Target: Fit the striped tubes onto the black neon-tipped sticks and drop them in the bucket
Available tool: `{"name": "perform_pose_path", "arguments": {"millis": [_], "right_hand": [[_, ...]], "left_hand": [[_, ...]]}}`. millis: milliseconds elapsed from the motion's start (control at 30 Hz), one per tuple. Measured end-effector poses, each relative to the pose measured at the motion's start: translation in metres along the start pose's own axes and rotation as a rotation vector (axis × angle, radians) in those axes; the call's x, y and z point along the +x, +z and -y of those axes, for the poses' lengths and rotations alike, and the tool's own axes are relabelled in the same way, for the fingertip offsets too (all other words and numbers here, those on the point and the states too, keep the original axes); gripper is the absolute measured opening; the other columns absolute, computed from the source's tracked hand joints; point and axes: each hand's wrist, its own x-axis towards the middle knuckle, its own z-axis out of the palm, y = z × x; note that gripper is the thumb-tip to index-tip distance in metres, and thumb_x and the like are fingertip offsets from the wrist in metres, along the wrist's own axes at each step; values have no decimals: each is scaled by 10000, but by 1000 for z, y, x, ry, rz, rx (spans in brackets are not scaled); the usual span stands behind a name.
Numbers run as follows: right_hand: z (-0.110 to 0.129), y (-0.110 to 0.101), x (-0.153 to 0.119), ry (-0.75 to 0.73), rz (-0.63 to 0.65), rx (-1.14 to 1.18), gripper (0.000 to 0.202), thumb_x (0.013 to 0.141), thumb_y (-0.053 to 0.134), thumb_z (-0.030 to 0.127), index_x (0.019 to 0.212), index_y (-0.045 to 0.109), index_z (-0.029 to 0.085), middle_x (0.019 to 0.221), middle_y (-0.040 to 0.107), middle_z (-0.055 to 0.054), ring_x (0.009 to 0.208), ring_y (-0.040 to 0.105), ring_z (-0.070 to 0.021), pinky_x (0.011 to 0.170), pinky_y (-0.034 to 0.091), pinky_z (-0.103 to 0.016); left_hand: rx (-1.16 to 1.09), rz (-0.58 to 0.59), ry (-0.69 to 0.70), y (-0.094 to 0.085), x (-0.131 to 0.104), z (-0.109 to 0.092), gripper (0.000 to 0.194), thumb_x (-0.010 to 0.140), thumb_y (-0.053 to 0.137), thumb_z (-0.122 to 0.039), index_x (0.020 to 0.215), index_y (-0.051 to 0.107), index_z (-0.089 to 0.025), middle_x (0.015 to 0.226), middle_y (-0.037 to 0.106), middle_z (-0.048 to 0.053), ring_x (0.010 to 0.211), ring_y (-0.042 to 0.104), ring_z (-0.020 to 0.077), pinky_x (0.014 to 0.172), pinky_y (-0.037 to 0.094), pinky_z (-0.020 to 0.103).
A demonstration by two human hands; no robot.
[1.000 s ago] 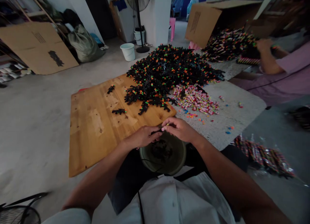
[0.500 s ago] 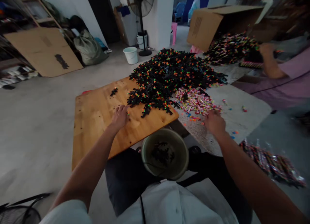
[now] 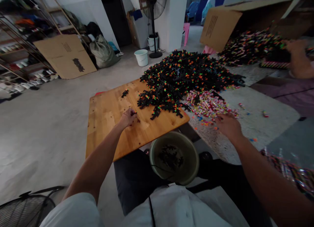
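Observation:
My left hand (image 3: 128, 118) is closed over the wooden board (image 3: 103, 122), with a small black toy gun (image 3: 133, 113) partly showing at its fingertips. Another black toy gun (image 3: 125, 93) lies alone farther up the board. To the right of this hand rises a big heap of black toy guns (image 3: 181, 73) with orange and green tips. My right hand (image 3: 230, 125) is at the near edge of a pile of small pink-and-white candy-like tubes (image 3: 208, 102) on the stone-patterned table (image 3: 260, 99). Its fingers are bent together; what they hold is too small to tell.
A bucket (image 3: 195, 155) with several black pieces stands between my knees, below the board's edge. Loose orange and blue bits (image 3: 206, 123) lie near the tubes. At the right, a co-worker's hand (image 3: 298, 53) is beside another heap and a cardboard box (image 3: 220, 27). Filled plastic bags (image 3: 291, 169) lie lower right.
The view has swung left, so everything sits farther right. My left hand has closed, and a black toy gun now shows at its fingertips. My right hand stays by the tubes.

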Motion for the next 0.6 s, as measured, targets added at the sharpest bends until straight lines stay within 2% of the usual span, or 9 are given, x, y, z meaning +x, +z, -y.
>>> {"name": "perform_pose_path", "arguments": {"millis": [100,200,267,333,467,600], "right_hand": [[43,-4,-25,108,40,399,265,868,639,351,986,763,148,786,707,-81,722,662,-229,703,502,-342],[106,-2,-66,52,309,911,285,852,668,456,960,706,195,613,612,19,528,582,-180,568,467,-317],[146,2,-92,32,451,1208,280,805,743,457,923,654,219,597,595,48,505,560,-157,550,481,-303],[178,6,-111,35,538,1410,301,786,792,453,917,643,226,621,619,45,535,576,-152,554,504,-295],[210,8,-127,119,541,1576,334,763,849,458,928,694,212,638,627,40,522,542,-126,486,479,-260],[219,3,-133,240,487,1713,362,729,873,436,957,705,211,629,623,51,479,515,-112,432,458,-246]], "left_hand": [[-410,-48,-70,11,-21,-35,204,885,558,-406,934,523,-211,806,696,28,618,605,145,590,504,263],[-947,-81,-147,25,-49,-84,320,813,675,-482,925,521,-225,779,697,-4,553,555,109,496,442,200],[-1137,-90,-158,32,-66,-118,315,794,708,-451,931,532,-228,762,692,-19,544,540,97,458,401,168],[-1272,-90,-157,37,-79,-146,302,797,710,-414,995,582,-227,765,686,-24,540,529,87,430,363,153],[-1420,-143,-169,42,-91,-181,379,814,688,-377,1153,657,-212,787,659,-18,521,487,79,395,296,167],[-1433,-279,-183,47,-94,-195,324,840,673,-386,1117,643,-220,761,622,-22,533,483,95,406,284,189]]}}
